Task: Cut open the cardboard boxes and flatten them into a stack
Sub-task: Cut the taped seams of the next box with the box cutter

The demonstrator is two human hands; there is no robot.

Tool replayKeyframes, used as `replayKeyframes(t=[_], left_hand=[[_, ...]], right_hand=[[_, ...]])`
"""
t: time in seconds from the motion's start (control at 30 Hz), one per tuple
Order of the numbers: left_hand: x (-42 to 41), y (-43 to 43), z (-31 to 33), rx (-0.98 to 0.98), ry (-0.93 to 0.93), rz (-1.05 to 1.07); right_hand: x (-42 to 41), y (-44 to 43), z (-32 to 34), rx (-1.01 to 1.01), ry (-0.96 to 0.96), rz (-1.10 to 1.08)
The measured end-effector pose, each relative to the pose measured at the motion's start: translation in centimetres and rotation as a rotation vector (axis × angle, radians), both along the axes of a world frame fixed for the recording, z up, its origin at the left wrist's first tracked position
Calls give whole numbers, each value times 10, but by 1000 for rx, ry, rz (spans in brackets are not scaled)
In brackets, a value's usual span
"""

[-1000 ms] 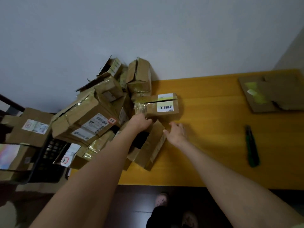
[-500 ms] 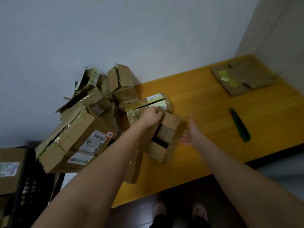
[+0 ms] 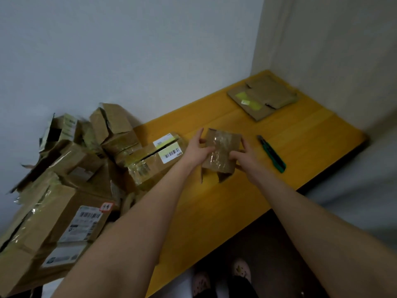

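Brown box [image 3: 221, 150], yellow table [image 3: 214, 203], green knife [image 3: 272, 154], grey wall [image 3: 129, 50]

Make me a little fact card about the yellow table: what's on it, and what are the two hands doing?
place: yellow table in a room corner
left hand: grips the left edge of the small box
right hand: grips the box's right side
small box: brown, shiny clear tape on top, flaps open at the near end
cutter: green, lying on the table right of the box, nobody touching it
flat cardboard: at the table's far right corner
box pile: unflattened boxes heaped at the left end
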State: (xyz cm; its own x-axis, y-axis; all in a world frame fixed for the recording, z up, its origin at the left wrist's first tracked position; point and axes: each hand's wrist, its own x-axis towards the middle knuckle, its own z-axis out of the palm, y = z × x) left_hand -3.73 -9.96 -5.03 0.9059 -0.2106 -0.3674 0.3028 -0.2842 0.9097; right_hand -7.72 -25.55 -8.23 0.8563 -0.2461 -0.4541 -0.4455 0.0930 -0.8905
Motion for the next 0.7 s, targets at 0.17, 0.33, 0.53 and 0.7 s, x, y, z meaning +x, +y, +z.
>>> replayKeyframes(t=[0.17,0.33,0.53,0.7], left_hand=[[9,-19,-4,37,5,72],[29,-42,1,42,-32,99],[41,-56,-14,414,-158,-151],[40,-83,-19,1050,-78,-341]], right_hand=[[6,-8,1,192,-39,-137],[22,-26,2,256,-44,-332],[39,-39,-10,72,12,-178],[40,-42,-34,-9,172,-139]])
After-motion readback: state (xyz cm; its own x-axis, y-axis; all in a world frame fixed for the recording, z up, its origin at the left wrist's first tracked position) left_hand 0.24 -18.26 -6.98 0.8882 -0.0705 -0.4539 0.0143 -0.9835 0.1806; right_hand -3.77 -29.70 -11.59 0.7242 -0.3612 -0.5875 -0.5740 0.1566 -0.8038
